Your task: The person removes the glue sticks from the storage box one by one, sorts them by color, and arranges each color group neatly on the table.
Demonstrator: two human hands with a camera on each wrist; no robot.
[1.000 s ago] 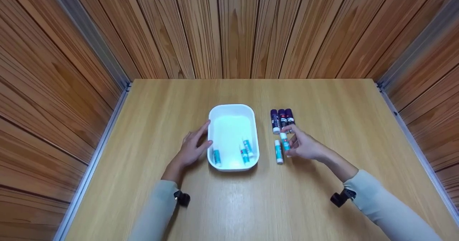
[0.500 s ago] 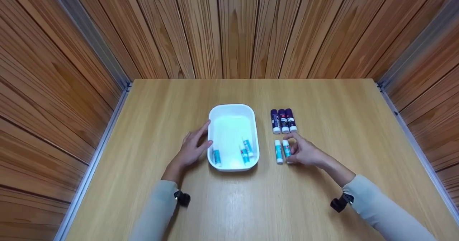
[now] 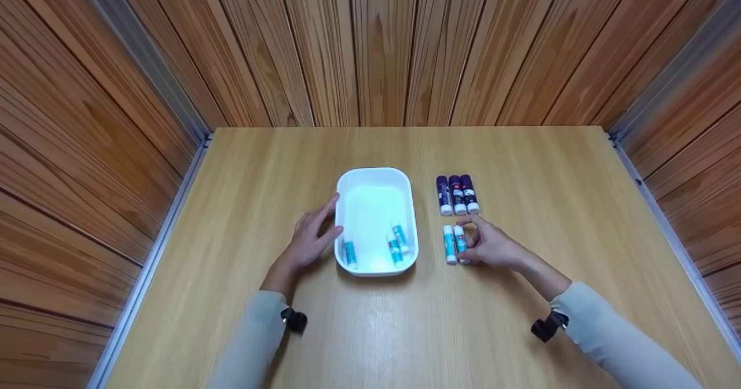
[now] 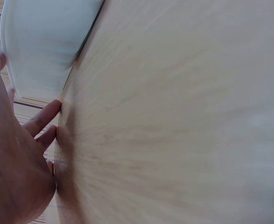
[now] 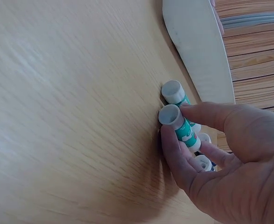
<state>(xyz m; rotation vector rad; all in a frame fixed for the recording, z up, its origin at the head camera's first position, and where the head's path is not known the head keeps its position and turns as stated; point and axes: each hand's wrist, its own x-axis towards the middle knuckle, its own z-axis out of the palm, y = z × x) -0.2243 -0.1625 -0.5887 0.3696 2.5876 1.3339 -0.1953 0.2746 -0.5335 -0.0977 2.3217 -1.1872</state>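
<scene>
My right hand [image 3: 492, 244] pinches a small teal-and-white glue stick [image 5: 186, 134] between thumb and fingers; it lies on the table. Close along its left side is a second teal glue stick [image 3: 450, 245]. My left hand [image 3: 308, 241] rests its thumb and a fingertip against the left side of a white plastic tray [image 3: 375, 172], other fingers relaxed on the table. Inside the tray's near end lie three teal glue sticks, one at the left [image 3: 350, 253] and two together at the right [image 3: 400, 239].
Just beyond the teal pair, three dark purple glue sticks [image 3: 457, 195] with white ends lie side by side. The wooden tabletop [image 3: 370, 337] is bounded by wood-plank walls [image 3: 382, 47] at the back and both sides. Each wrist wears a small black camera [image 3: 295, 321].
My right hand has moved toward me, setting the teal glue stick down below the purple row, then shifted it slightly left against its neighbour. The left hand and tray have not moved.
</scene>
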